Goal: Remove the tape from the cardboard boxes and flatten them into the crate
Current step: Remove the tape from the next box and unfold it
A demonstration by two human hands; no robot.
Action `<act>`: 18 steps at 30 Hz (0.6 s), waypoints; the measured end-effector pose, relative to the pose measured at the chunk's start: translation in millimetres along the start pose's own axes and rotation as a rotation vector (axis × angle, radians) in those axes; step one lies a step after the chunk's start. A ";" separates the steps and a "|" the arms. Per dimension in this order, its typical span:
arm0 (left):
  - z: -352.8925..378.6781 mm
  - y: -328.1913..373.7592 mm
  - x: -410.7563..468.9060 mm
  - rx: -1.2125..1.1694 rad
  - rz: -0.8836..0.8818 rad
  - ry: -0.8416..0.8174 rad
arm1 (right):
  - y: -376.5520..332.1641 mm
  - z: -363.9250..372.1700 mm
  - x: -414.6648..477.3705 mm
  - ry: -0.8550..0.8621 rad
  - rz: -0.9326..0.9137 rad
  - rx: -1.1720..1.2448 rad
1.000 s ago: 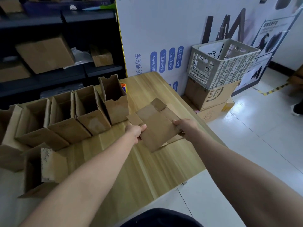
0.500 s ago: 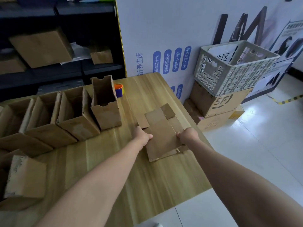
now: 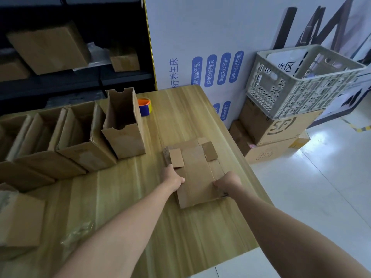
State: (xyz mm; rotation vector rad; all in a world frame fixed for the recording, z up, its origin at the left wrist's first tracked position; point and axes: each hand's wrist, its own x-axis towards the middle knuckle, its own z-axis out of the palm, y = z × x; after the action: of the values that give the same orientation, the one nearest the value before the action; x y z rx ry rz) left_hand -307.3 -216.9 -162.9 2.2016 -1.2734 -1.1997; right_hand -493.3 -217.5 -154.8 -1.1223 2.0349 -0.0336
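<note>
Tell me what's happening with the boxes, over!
Left hand and right hand grip the flattened box, down on the table. Crate off to the right. Nothing blocks the way.

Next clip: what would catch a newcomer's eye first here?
The left hand and right hand grip a flattened box on the wooden table, near its right edge. Left of them stands a row of open boxes; right of the table, a pale crate sits on stacked cartons.
</note>
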 end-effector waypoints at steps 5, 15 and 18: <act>-1.0 -1.3 26.3 -0.128 0.036 0.042 | -17.4 2.3 21.1 0.029 -0.070 0.086; -16.0 14.3 -5.0 -0.043 0.007 -0.087 | -10.9 -31.2 -9.8 0.009 -0.093 -0.078; -7.1 -2.4 -38.2 -0.030 -0.078 -0.239 | 7.5 -32.8 -26.6 -0.151 -0.002 -0.191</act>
State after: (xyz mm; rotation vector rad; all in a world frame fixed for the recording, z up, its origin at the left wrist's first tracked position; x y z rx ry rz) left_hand -309.7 -184.8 -141.0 2.1548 -1.2575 -1.5404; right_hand -512.1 -204.7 -118.5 -1.2055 1.9324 0.2424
